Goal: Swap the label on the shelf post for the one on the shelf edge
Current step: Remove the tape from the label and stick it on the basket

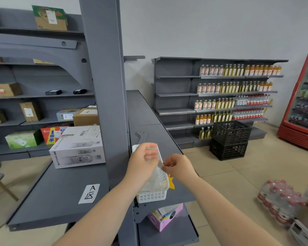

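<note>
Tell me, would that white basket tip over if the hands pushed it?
Probably slides or tips easily: the white basket looks like thin, holed plastic, so likely light. It sits at the shelf edge, so a shove might knock it off.

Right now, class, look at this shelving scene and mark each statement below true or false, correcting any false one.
1. A white label marked "A" lies flat on the grey shelf. True.
2. The white plastic basket sits on the floor. False: it rests on the shelf beside the grey shelf post.
3. Both hands meet above the basket, the left hand and right hand pinching a small clear strip. True.
4. The black crates stand side by side. False: one is stacked on the other.
5. The drinks fridge is blue. False: it is red.
</note>
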